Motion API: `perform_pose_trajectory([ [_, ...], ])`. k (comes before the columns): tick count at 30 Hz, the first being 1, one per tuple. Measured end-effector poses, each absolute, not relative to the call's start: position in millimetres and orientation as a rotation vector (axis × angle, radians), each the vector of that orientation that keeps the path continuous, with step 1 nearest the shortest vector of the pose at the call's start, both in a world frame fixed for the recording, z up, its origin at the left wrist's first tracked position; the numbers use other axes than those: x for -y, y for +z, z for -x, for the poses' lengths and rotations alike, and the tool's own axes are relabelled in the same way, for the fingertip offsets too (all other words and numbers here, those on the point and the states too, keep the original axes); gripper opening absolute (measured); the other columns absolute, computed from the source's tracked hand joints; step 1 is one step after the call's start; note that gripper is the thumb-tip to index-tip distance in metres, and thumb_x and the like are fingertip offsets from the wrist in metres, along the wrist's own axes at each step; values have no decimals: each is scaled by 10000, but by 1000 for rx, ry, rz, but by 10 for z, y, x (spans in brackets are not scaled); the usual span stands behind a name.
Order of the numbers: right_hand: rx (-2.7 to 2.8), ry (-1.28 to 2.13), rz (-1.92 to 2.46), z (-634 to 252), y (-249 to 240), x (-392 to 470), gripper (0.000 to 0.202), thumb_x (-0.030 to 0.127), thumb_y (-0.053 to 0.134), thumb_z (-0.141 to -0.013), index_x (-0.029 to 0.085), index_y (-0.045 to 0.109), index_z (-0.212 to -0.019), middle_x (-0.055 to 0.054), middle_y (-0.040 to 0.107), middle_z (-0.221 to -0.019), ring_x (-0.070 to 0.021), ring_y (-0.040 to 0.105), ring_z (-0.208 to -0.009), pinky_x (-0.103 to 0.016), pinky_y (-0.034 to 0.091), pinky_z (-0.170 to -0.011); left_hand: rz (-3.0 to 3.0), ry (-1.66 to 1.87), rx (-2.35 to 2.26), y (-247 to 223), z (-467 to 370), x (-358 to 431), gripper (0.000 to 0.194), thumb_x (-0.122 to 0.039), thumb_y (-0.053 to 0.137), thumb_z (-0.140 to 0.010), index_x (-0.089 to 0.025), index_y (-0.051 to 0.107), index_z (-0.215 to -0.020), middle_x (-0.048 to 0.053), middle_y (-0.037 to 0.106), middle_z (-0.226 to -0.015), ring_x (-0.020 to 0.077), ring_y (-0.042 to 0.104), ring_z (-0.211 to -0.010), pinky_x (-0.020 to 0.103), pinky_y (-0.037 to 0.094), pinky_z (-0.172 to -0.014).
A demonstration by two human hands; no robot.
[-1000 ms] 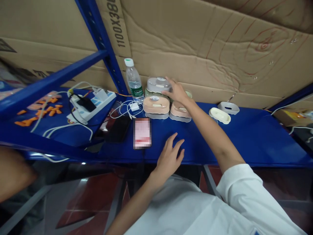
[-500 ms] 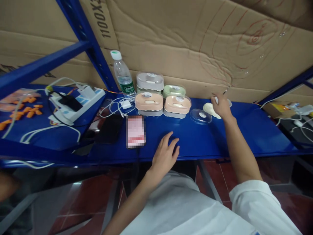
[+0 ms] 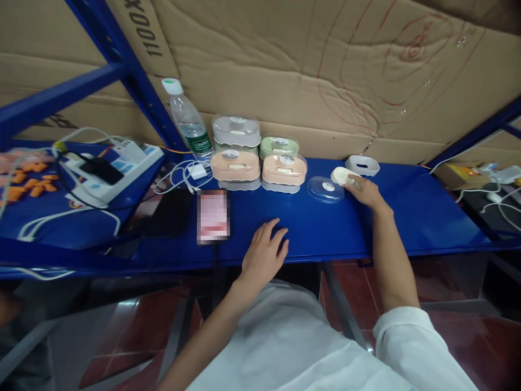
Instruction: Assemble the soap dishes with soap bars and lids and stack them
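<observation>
My left hand (image 3: pixel 264 254) rests at the front edge of the blue table (image 3: pixel 309 228), palm down with fingers apart, holding nothing. My right hand (image 3: pixel 364 191) has its fingers closed on the right end of a cream, rounded flat piece (image 3: pixel 339 175), which looks like a soap-box insert. Left of that lies a clear oval lid (image 3: pixel 319 190) with a round sticker. Behind my right hand stands a small white oval box (image 3: pixel 362 165) without a lid.
Stacked lidded boxes in peach (image 3: pixel 235 165), green (image 3: pixel 280 145) and grey (image 3: pixel 236 130) stand beside a water bottle (image 3: pixel 191 122). A blurred-out phone (image 3: pixel 213 216) lies in front. A power strip (image 3: pixel 114 176) with cables is on the left, and a cardboard wall (image 3: pixel 260 65) rises behind.
My right hand has moved from the white box at the back toward me, onto the cream piece, leaving the box uncovered to view. My left hand stays at the table edge.
</observation>
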State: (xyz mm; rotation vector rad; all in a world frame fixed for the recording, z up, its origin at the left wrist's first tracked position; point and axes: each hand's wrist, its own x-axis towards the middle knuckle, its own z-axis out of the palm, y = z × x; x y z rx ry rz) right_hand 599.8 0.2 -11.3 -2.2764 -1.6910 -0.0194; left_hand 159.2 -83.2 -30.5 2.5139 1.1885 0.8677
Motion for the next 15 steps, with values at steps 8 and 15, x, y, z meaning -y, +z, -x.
perform_pose_trajectory([
  [8, 1605, -148, 2159, -6080, -106, -32, 529, 472, 463, -1003, 195, 642, -1417, -162, 598, -1560, -348, 549, -1450, -557, 455, -1180, -2511, 862, -1186, -318, -1600, 831, 291, -288, 536, -1069, -222, 695, -1303, 137, 612, -1480, 353, 606, -1369, 600, 521, -1170],
  [15, 1482, -218, 2189, -6319, 30, -304, 506, 274, 410, -992, 204, 647, -1433, -157, 620, -1535, -318, 555, -1432, -543, 423, -1179, -2548, 855, -1165, -317, -1587, 820, 291, -276, 535, -1069, -203, 701, -1297, 140, 626, -1462, 346, 625, -1343, 583, 519, -1178],
])
